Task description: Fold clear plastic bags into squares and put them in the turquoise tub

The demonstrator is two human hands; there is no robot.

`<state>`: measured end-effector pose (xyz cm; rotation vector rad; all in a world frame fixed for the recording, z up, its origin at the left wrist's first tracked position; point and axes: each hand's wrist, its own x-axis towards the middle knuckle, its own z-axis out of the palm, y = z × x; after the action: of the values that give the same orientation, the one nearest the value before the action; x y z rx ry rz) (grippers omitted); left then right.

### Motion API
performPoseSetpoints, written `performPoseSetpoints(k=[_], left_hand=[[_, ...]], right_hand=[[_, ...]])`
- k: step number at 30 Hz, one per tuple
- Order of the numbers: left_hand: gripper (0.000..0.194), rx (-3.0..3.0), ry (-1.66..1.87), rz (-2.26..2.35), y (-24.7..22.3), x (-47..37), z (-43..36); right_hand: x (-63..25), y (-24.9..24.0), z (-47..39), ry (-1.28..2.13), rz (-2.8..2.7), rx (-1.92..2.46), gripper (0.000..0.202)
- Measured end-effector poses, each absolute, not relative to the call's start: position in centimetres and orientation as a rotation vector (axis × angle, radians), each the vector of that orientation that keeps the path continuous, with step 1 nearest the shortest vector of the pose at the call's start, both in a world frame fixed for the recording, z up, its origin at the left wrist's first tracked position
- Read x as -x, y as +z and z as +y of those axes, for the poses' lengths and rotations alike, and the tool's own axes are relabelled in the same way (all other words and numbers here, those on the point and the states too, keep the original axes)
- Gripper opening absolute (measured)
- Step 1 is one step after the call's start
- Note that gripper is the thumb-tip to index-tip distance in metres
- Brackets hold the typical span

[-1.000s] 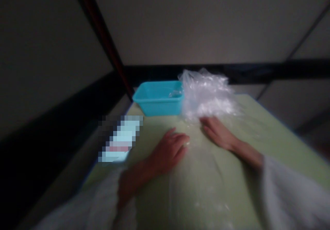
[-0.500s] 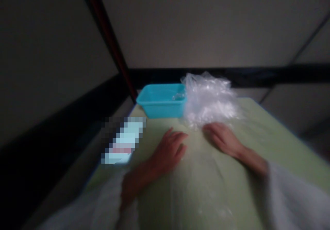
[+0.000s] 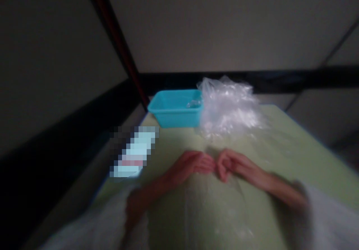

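Observation:
A clear, flat plastic bag (image 3: 215,212) lies on the table in front of me, its far edge at my fingers. My left hand (image 3: 198,163) is closed over that edge, fingers pressed together. Close against its fingertips, my right hand (image 3: 228,164) has its fingers curled in a pinch. What lies between the right fingers is too blurred and too clear to make out. Beyond the hands sits a crumpled heap of clear plastic bags (image 3: 230,108), which neither hand touches.
A turquoise plastic basin (image 3: 179,118) stands at the far left of the green table (image 3: 291,141), beside the heap, with something clear inside it. A bright, pixelated flat object (image 3: 137,153) lies along the left edge. Walls stand behind and to the left.
My right hand has drawn back from the heap toward me and left, meeting the left hand. My left fingers, spread before, have closed. The basin and heap stay put.

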<state>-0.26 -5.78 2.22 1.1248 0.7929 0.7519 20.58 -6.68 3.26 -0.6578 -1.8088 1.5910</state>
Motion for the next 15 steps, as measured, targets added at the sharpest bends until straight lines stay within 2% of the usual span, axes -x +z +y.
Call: performPoseSetpoints(k=[10, 13, 15], left_hand=[[0.045, -1.008, 0.785, 0.735, 2.4, -0.1, -6.4], [0.046, -0.973, 0.743, 0.801, 1.6, -0.5, -6.8], [0.048, -0.968, 0.758, 0.815, 1.7, -0.5, -7.0]], right_hand=[[-21.1, 2.1, -7.2, 1.719, -1.671, 0.585, 0.029], [-21.2, 2.0, -7.2, 1.684, -1.774, 0.606, 0.033], [-21.3, 2.4, -7.3, 1.598, -1.855, 0.604, 0.028]])
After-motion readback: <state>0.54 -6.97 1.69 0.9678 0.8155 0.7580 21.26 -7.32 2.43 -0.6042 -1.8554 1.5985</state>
